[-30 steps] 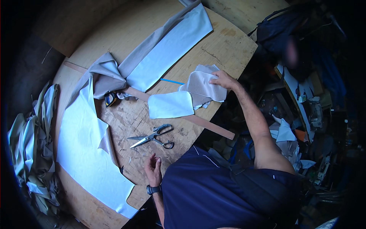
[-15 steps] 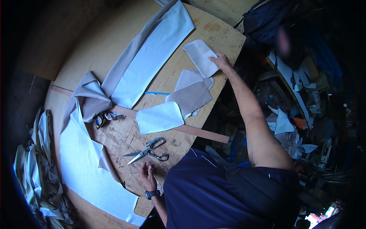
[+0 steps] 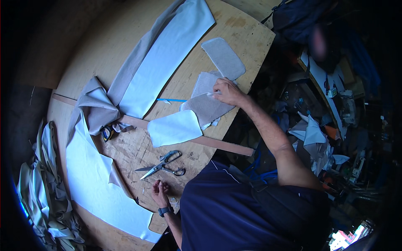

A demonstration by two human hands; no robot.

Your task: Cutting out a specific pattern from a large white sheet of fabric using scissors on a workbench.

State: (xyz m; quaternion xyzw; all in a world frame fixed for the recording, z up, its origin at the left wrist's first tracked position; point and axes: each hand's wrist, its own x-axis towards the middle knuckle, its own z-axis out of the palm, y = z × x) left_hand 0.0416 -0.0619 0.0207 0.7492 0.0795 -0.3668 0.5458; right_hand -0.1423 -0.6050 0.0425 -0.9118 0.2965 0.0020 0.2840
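Note:
My right hand reaches over a small pile of cut fabric pieces, its fingers pinching the edge of a grey rounded fabric piece. Under and beside that lies another pale grey piece. A separate grey rounded piece rests flat just beyond the pile. A white-faced piece lies nearer, partly over a long brown strip. Close to the table's near edge, my left hand is closed with fingertips together, and nothing shows in it. Large scissors lie just beyond it, blades pointing left.
Long white-and-grey cloth stretches across the wooden table. A larger white cloth and a bunched grey one lie left, beside a tape measure. Draped fabric hangs far left; scraps are heaped right.
My right hand has let go of the far rounded piece, now flat on the table, and moved back to pinch the grey piece on the pile. My left hand's fingers have drawn together.

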